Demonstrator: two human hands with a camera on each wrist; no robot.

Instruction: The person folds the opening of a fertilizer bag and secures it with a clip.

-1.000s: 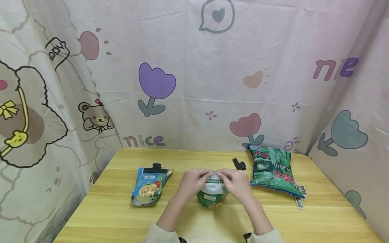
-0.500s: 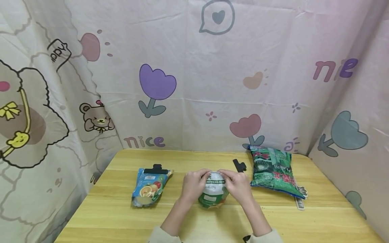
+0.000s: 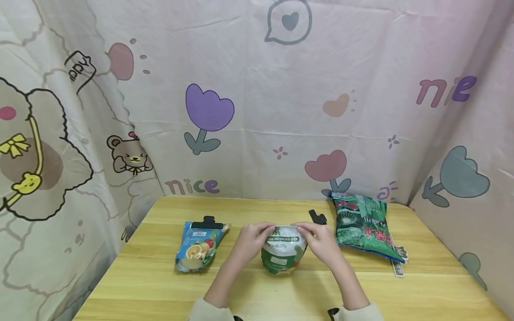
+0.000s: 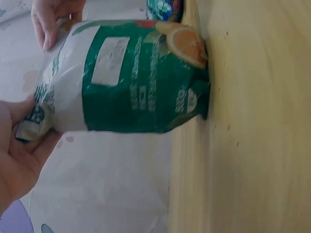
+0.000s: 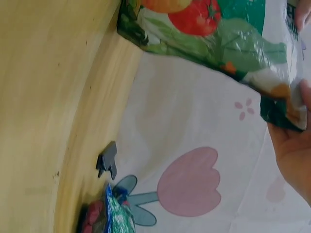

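A green and white plastic bag [image 3: 282,254] with orange and tomato pictures stands upright at the middle of the table. My left hand [image 3: 250,240] pinches the left end of its top edge between thumb and fingers. At the other end, my right hand [image 3: 319,238] pinches the top corner the same way. The top edge is stretched between both hands. In the left wrist view the bag [image 4: 126,77] shows a white label and its bottom at the tabletop. The right wrist view shows the printed side of the bag [image 5: 209,39].
To the left lies a blue fruit-print pouch [image 3: 197,250] with a black clip [image 3: 207,223] across its top. Another black clip [image 3: 317,217] lies behind my right hand. A larger green bag [image 3: 363,226] rests at the right, over a flat printed cutout [image 3: 398,269]. Printed cloth [image 3: 257,165] hangs behind the table.
My hands have moved apart along the bag's top edge, which is now spread wider and flatter. The pouch, the loose clip and the larger green bag stay in place.
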